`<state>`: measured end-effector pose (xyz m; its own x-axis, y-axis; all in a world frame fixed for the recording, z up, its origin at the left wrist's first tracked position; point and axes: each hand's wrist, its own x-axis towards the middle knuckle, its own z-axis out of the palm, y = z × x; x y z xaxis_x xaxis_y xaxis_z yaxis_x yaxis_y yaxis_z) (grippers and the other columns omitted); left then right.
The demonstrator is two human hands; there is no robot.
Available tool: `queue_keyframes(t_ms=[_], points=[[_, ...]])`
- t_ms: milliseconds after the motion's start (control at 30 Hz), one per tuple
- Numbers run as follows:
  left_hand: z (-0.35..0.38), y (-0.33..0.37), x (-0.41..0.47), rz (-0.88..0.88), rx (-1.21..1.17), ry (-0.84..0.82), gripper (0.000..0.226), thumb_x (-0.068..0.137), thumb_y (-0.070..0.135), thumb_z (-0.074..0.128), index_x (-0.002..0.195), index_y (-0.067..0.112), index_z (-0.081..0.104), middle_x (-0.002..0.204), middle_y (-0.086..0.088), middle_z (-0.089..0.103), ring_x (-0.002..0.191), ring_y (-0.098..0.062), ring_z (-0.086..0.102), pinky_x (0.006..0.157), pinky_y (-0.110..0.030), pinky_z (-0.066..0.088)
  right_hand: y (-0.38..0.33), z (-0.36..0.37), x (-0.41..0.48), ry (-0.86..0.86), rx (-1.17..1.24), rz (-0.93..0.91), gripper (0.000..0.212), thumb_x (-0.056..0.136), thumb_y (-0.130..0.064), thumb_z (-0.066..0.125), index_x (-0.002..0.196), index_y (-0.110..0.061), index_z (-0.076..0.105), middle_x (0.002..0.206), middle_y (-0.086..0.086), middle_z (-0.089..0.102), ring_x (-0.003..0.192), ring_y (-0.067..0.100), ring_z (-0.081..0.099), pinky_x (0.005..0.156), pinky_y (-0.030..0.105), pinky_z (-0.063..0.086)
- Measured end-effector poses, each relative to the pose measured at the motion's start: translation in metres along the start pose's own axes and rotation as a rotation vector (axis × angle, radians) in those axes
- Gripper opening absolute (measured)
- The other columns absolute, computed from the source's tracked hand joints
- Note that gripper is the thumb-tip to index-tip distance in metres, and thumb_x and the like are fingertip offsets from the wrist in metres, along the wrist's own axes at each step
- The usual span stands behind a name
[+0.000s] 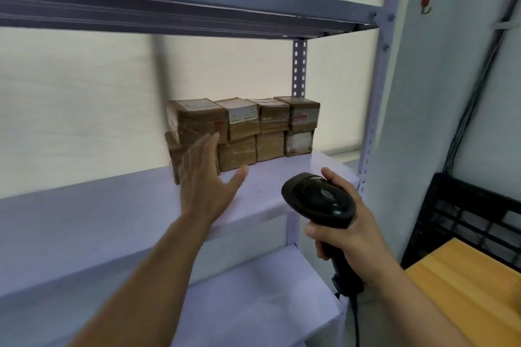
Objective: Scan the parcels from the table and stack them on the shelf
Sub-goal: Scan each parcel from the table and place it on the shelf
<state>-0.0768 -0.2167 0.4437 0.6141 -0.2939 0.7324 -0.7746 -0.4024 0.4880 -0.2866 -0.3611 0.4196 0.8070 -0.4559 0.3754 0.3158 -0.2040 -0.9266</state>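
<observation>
1. Our left hand [205, 180], fingers spread and empty, is at the left end of the brown taped cardboard parcels [253, 127].
2. They sit two high near the back right corner of the pale lilac metal shelf [84, 220].
3. Our right hand [349, 234] grips the black handheld scanner [318, 200].

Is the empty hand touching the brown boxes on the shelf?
Cannot tell. In the head view the open left hand overlaps the lower-left parcel, but blur and the single angle hide any contact or gap.
</observation>
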Motion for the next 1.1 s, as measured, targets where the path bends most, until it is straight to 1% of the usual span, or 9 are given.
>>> queue_keyframes(t_ms=[67,167,267,400,567,667,867,1000,1100], points=[[0.019,0.026,-0.034,0.038,-0.058,-0.023,0.072,0.079,0.057,0.058,0.136,0.014,0.047,0.138,-0.008,0.048,0.127,-0.025,0.043,0.102,-0.041,0.037,0.0,-0.02,-0.024,0.03,-0.006,0.018,0.087,0.062,-0.009,0.082,0.129,-0.054,0.051,0.118,0.009,0.062,0.052,0.03,0.058,0.051,0.035,0.051],[0.051,0.068,-0.084,0.04,-0.122,-0.105,0.065,0.079,0.054,0.057,0.127,0.011,0.054,0.127,-0.009,0.055,0.117,-0.024,0.048,0.096,-0.033,0.035,0.002,-0.051,-0.063,0.088,-0.008,0.051,0.087,0.062,-0.007,0.082,0.13,-0.051,0.051,0.114,-0.005,0.064,0.053,0.028,0.058,0.05,0.035,0.051],[0.081,0.108,-0.128,0.019,-0.156,-0.233,0.067,0.078,0.058,0.055,0.126,0.01,0.055,0.125,-0.009,0.057,0.115,-0.025,0.051,0.095,-0.031,0.035,0.005,-0.084,-0.1,0.153,-0.02,0.082,0.088,0.061,-0.009,0.084,0.131,-0.05,0.05,0.116,0.002,0.065,0.053,0.025,0.059,0.049,0.032,0.05],[0.113,0.161,-0.174,0.023,-0.211,-0.361,0.07,0.075,0.06,0.057,0.127,0.013,0.054,0.124,-0.007,0.057,0.114,-0.027,0.052,0.097,-0.039,0.041,0.001,-0.135,-0.15,0.246,-0.04,0.069,0.09,0.057,-0.02,0.088,0.13,-0.054,0.049,0.121,0.001,0.065,0.067,0.006,0.065,0.057,0.023,0.051],[0.144,0.228,-0.231,0.073,-0.265,-0.502,0.076,0.073,0.065,0.046,0.128,0.013,0.054,0.126,-0.007,0.056,0.118,-0.026,0.05,0.098,-0.036,0.037,-0.009,-0.191,-0.217,0.362,-0.09,0.075,0.092,0.067,-0.002,0.086,0.14,-0.04,0.044,0.127,0.002,0.061,0.078,0.011,0.067,0.057,0.026,0.054],[0.164,0.265,-0.262,0.102,-0.3,-0.576,0.071,0.074,0.06,0.054,0.126,0.011,0.055,0.122,-0.009,0.057,0.115,-0.029,0.052,0.097,-0.037,0.038,-0.016,-0.224,-0.253,0.422,-0.089,0.092,0.092,0.069,0.005,0.083,0.141,-0.037,0.042,0.125,0.004,0.061,0.067,0.009,0.066,0.05,0.03,0.053],[0.193,0.335,-0.326,0.134,-0.387,-0.739,0.064,0.082,0.046,0.07,0.133,0.012,0.051,0.13,-0.009,0.053,0.123,-0.027,0.046,0.1,-0.037,0.037,-0.026,-0.282,-0.323,0.557,-0.168,0.113,0.093,0.067,-0.001,0.086,0.14,-0.04,0.044,0.13,-0.001,0.06,0.074,0.002,0.065,0.055,0.021,0.052],[0.207,0.371,-0.354,0.149,-0.387,-0.858,0.066,0.085,0.044,0.068,0.141,0.021,0.042,0.139,-0.002,0.045,0.131,-0.02,0.037,0.107,-0.04,0.036,-0.031,-0.31,-0.361,0.649,-0.173,0.142,0.095,0.066,-0.007,0.087,0.143,-0.037,0.042,0.127,0.004,0.06,0.06,0.01,0.065,0.049,0.033,0.052],[0.215,0.391,-0.365,0.163,-0.42,-0.917,0.069,0.086,0.046,0.066,0.144,0.023,0.037,0.144,0.001,0.04,0.134,-0.016,0.035,0.107,-0.033,0.032,-0.033,-0.326,-0.379,0.702,-0.162,0.147,0.096,0.064,-0.015,0.089,0.143,-0.04,0.041,0.127,0.007,0.06,0.059,0.02,0.064,0.05,0.04,0.053]])
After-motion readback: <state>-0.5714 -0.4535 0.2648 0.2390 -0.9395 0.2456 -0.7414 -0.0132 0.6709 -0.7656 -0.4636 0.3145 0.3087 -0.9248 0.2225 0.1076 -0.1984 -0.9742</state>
